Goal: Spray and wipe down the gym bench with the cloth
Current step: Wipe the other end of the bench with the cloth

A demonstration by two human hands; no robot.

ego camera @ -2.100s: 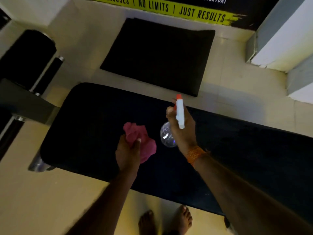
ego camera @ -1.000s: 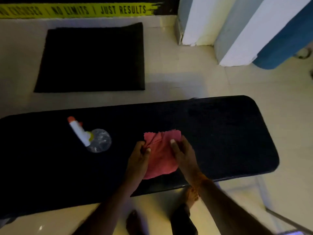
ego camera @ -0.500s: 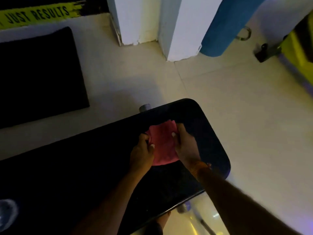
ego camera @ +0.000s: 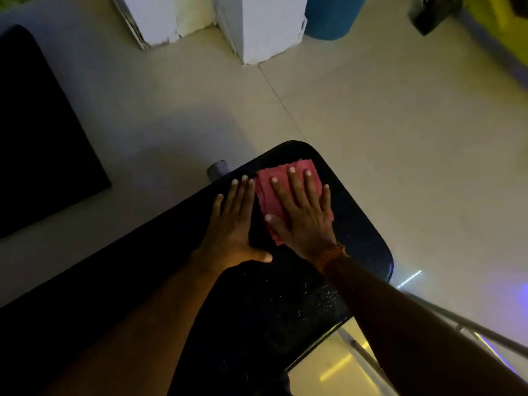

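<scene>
Head view: right hand (ego camera: 303,224) flat on red cloth (ego camera: 264,195), left hand (ego camera: 232,224) flat on bench (ego camera: 357,238) alongside, all fingers (ego camera: 295,185) straight.

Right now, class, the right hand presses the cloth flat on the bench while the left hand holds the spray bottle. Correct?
No. The head view shows the left hand holding nothing, flat on the bench beside the cloth; the right hand does press the cloth.

the cloth (ego camera: 265,198) is a flat pinkish red. the table (ego camera: 363,230) is black, flecked with pale shiny streaks. the floor (ego camera: 385,138) is cream tile with thin dark joints. the mat (ego camera: 43,132) is plain black, the pillars (ego camera: 268,27) white, the cylinder (ego camera: 328,15) blue, the wrist band (ego camera: 334,252) orange.
</scene>
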